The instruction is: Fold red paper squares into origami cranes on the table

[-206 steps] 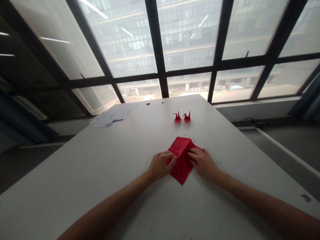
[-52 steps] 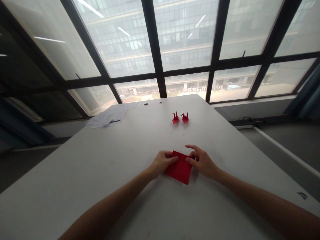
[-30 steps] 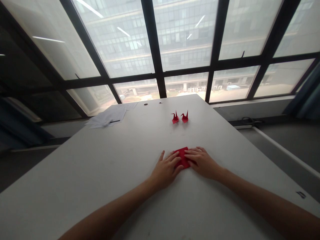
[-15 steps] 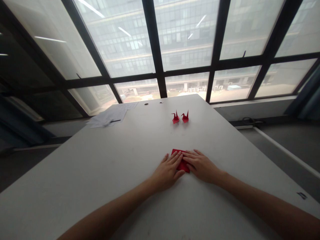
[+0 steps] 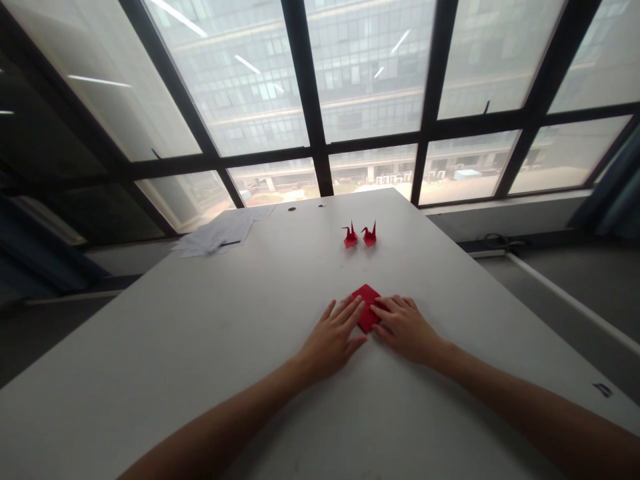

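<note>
A folded red paper [image 5: 367,317], diamond-shaped with one corner pointing away from me, lies flat on the white table [image 5: 240,300]. My left hand [image 5: 336,335] rests over its left side, fingers stretched out and the thumb near the closest corner. On the right side of the paper lie the fingertips of my right hand [image 5: 404,328], with the fingers loosely extended. Parts of both side corners are hidden under the fingers. Farther back stand two red origami cranes, a left one [image 5: 350,239] and a right one [image 5: 370,237], side by side and untouched.
White paper sheets [image 5: 215,233] lie spread at the table's far left, with a dark pen [image 5: 231,243] on them. A round cable hole [image 5: 292,209] is near the back edge. Beyond the table stand large windows [image 5: 370,73] with dark frames.
The red paper has turned so a corner points away from me, and it has shifted slightly farther off. My hands have moved apart, leaving more of it uncovered.
</note>
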`<state>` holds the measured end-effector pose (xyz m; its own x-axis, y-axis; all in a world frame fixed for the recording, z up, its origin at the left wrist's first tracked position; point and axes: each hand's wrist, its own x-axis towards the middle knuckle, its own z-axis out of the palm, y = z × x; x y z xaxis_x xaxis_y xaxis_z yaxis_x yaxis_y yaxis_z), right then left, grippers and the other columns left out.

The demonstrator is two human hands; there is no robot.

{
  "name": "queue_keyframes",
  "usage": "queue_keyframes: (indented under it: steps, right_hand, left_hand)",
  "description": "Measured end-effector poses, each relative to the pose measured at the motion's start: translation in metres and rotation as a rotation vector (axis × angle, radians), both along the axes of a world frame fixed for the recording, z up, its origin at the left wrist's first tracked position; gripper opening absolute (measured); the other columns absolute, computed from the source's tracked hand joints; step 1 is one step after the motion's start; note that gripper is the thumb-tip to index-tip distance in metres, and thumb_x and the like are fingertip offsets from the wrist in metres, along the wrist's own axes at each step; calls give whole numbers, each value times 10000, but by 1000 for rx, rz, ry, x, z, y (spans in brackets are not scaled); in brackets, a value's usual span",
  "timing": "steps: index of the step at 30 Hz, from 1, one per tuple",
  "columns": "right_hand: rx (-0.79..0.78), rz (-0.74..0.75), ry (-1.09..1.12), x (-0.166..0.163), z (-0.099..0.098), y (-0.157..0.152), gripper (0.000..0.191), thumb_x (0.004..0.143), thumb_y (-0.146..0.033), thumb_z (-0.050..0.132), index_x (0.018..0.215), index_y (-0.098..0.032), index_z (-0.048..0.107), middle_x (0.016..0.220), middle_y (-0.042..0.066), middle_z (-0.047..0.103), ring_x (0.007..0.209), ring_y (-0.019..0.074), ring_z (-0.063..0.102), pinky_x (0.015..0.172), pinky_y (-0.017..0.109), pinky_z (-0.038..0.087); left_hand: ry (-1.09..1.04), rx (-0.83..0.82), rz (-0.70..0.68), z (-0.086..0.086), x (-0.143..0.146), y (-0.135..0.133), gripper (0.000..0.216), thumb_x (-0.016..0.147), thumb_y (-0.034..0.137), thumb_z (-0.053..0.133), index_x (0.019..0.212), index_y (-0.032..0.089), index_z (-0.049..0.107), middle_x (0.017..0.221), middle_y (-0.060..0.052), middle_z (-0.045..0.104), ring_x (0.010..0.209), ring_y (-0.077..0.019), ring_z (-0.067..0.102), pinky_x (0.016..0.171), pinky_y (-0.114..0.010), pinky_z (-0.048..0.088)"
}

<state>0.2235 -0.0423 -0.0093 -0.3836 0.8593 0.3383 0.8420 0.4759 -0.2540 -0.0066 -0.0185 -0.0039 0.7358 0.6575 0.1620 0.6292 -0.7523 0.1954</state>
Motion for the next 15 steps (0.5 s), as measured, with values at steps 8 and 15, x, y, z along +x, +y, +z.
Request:
queue_keyframes:
  steps: [8, 15]
  right_hand:
    - [-9, 273, 126, 14, 5, 5, 222, 865, -369, 716, 1063, -267, 712, 1133, 50, 685, 1098, 227, 567, 995, 391, 371]
    - [-48, 403, 190, 24, 1, 12, 193, 891, -301, 697, 1082, -276, 709, 1120, 44, 701, 1071, 218, 590, 995, 396, 402]
  left_hand:
    - [-57, -135, -35, 9, -4, 8, 421, 1033, 460, 374, 1407, 326, 512, 1510, -33, 477, 1454, -224, 343, 1226, -494, 125]
    - [-152, -204, -4, 4, -7, 14, 480, 871, 480, 682, 1296, 294, 562, 1469, -51, 524, 1422, -265, 397, 1215, -517, 156]
